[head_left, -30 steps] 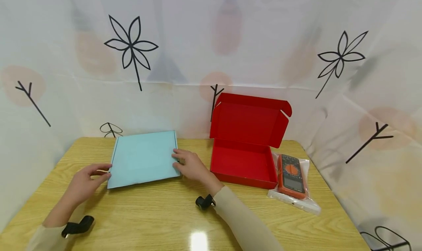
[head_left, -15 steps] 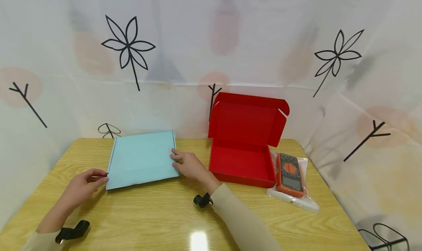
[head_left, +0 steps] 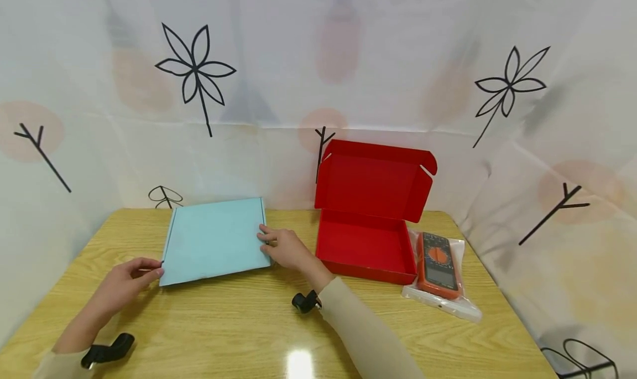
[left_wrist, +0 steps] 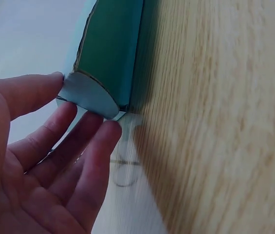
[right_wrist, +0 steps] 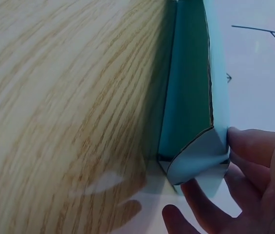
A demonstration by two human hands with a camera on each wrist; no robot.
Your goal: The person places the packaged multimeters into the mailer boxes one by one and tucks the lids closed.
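A light blue cardboard mailer box (head_left: 214,240) lies at the left back of the table, its lid lowered over it. In both wrist views a gap under the lid's front shows a darker green inside, with a rounded corner flap (left_wrist: 91,92) at the left and another flap (right_wrist: 195,161) at the right. My left hand (head_left: 124,282) pinches the front left corner, thumb on the lid's edge and fingertips against the flap. My right hand (head_left: 288,250) holds the right side near the front, thumb at the lid's edge and fingers around the flap.
Right of the blue box stands a red mailer box (head_left: 365,243) with its lid raised. An orange and black multimeter (head_left: 439,265) in a clear plastic bag (head_left: 465,307) lies against its right side. A patterned cloth (head_left: 278,91) hangs behind the wooden table (head_left: 224,329).
My left hand has slid slightly toward the front left corner of the blue box, its thumb and fingers drawing closer together. The right hand has stayed at the right side.
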